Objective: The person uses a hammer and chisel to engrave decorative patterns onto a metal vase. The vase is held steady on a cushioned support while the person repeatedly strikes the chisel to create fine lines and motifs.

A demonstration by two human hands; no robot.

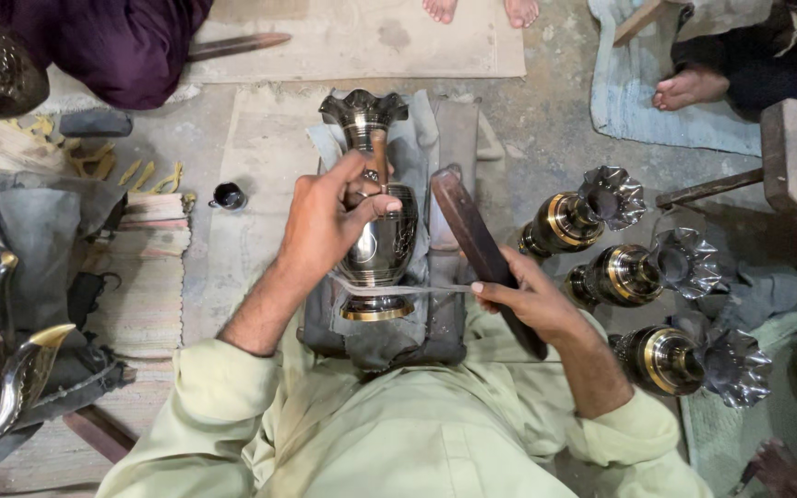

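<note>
Lying on a grey padded cloth [435, 314] across the person's lap, a dark polished metal vase [382, 242] with a fluted, ruffled mouth, engraved belly and brass-coloured foot ring points away from the body. The left hand [325, 226] reaches in from the lower left, wrist bent, its fingers [373, 205] wrapped over the narrow neck and shoulder of the vase, thumb lying across the top. The right hand [528, 300] comes in from the right with the forearm angled upward; its fingers are closed around a long, flat, dark wooden bar [477, 244] that slants from beside the vase's shoulder down past the wrist. A thin pale strip [408, 289] runs taut from the right fingertips across to the vase's lower stem. To the right, on the concrete floor [546, 111], three similar vases [643, 277] with ruffled silvery mouths and gold bands lie side by side. A small black cup [229, 195] stands left of the cloth.
</note>
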